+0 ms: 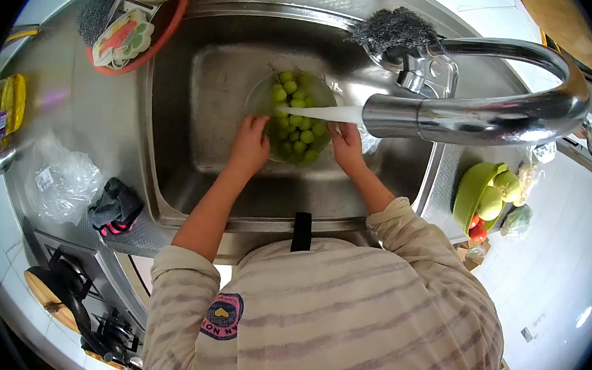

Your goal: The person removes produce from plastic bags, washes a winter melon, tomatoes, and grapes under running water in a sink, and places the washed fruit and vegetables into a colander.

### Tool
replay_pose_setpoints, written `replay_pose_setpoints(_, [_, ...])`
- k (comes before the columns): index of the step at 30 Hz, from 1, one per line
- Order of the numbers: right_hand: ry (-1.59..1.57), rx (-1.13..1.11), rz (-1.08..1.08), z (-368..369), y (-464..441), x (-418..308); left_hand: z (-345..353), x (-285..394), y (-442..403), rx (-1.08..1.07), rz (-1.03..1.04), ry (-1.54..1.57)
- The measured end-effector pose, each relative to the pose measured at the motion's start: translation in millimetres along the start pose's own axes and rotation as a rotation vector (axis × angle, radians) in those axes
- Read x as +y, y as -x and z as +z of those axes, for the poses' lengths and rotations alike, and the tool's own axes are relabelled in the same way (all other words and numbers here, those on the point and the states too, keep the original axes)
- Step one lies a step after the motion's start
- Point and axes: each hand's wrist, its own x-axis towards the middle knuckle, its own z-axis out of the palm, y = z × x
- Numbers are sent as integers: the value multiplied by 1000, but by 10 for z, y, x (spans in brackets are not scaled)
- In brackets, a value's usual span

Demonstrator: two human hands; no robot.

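A see-through bowl [258, 96] of green grapes [299, 137] sits in the sink below a running tap. My left hand [250, 144] grips the bowl's left edge, fingers curled at the rim. On the opposite side, my right hand [346, 146] holds the right edge near the water stream [325, 114]. Water from the faucet [402, 115] pours onto the grapes. The undersides of both hands and the lower part of the bowl are hard to make out.
The metal sink [192, 186] surrounds the bowl. A red basket [178, 17] stands at back left, a plastic bag [62, 179] and dark cloth [116, 205] at left. Steel wool [395, 30] rests behind the faucet. A green bowl [465, 196] of produce stands at right.
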Motion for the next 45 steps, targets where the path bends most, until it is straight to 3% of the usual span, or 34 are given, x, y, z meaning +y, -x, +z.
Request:
replay_pose_setpoints(2, [-99, 80, 32, 6, 104, 49, 40, 108, 38, 5, 91, -41])
replay_pose_setpoints(4, [-14, 47, -26, 44, 103, 204, 135, 287, 105, -72, 691, -306])
replay_pose_setpoints(7, [105, -11, -17, 112, 101, 188, 454, 168, 16, -92, 782, -427])
replay_pose_setpoints(11, [355, 90, -102, 44, 223, -97, 385, -62, 51, -187, 663, -453])
replay_pose_setpoints(13, [683, -147, -58, 1, 310, -91, 289, -240, 116, -206, 674, -577])
replay_pose_setpoints(14, [677, -141, -57, 15, 341, -98, 257, -283, 132, -210, 679, -582])
replay_pose_setpoints(16, [976, -519, 77, 85, 386, -267, 175, -308, 157, -234, 535, -559])
replay_pose_setpoints(17, [973, -516, 75, 146, 431, -245, 157, -324, 165, -235, 536, -563])
replay_pose_setpoints(19, [1247, -567, -240, 275, 522, -110, 173, -363, 191, -237, 496, -504])
replay_pose_setpoints(20, [1245, -563, -240, 317, 511, -29, 190, -373, 200, -238, 498, -508])
replay_pose_setpoints(22, [1116, -490, -525, 383, 467, 194, 222, -369, 212, -240, 498, -560])
replay_pose_setpoints(26, [1119, -597, -544, 382, 337, 305, 191, -290, 185, -105, 566, -486])
replay_pose_setpoints(28, [1037, -811, -140, 169, 312, -386, 174, -142, 102, 100, 120, -23])
replay_pose_setpoints(29, [1040, -816, -139, 70, 339, -383, 207, -137, 20, 101, 117, -19])
replay_pose_setpoints(31, [608, -566, -103, -120, 343, -340, 285, -113, -202, 383, -4, 227])
replay_pose_setpoints(32, [467, -485, -98, -169, 305, -313, 334, -59, -273, 389, -7, 237])
replay_pose_setpoints(34, [495, -234, -408, -178, -45, -242, 375, 73, -381, 419, 47, -76])
replay_pose_setpoints(35, [503, -239, -415, -175, -163, -273, 386, 94, -413, 430, 44, -71])
replay_pose_setpoints(38, [640, -152, -260, 102, -380, -577, 530, -40, -509, 322, 95, -28])
replay_pose_setpoints(40, [453, -85, 24, 275, -430, -485, 564, -195, -579, 360, 75, 303])
replay_pose_setpoints(41, [388, -56, 117, 324, -441, -432, 573, -222, -576, 359, 77, 303])
replay_pose_setpoints(43, [161, -60, -139, 396, -485, -326, 507, -235, -553, 285, 142, 290])
replay_pose_setpoints(45, [147, -122, -47, 349, -493, -249, 474, -267, -489, 236, 139, 212])
